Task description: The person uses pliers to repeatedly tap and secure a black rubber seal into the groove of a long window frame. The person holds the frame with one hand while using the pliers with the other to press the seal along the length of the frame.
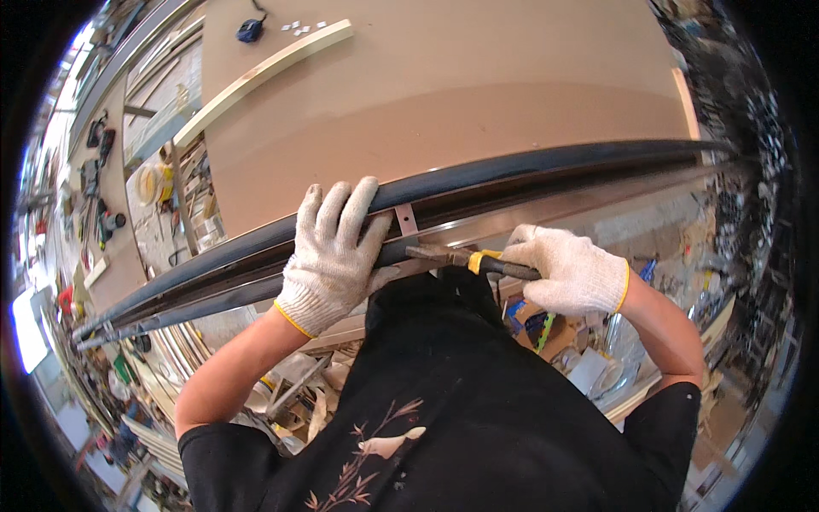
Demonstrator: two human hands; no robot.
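My left hand (pixel 333 256), in a white knit glove with a yellow cuff edge, lies across a long, dark two-rail metal frame (pixel 546 164). Its fingers stretch over the far rail, with the thumb by the near rail. Just right of the fingertips, a small bracket with a dark hole (pixel 406 220) spans the gap between the rails. My right hand (pixel 576 271), gloved alike, is closed round the handles of pliers (pixel 454 257) with black and yellow grips. The jaws meet the near rail where a black covering strip (pixel 393 251) ends; whether they pinch it, I cannot tell.
Beyond the frame spreads a large brown board (pixel 512 77) with a pale wooden batten (pixel 264 81) and a blue tape measure (pixel 250 31). Cordless drills (pixel 107 224) lie on a surface at far left. Scraps and offcuts (pixel 303 401) litter the floor.
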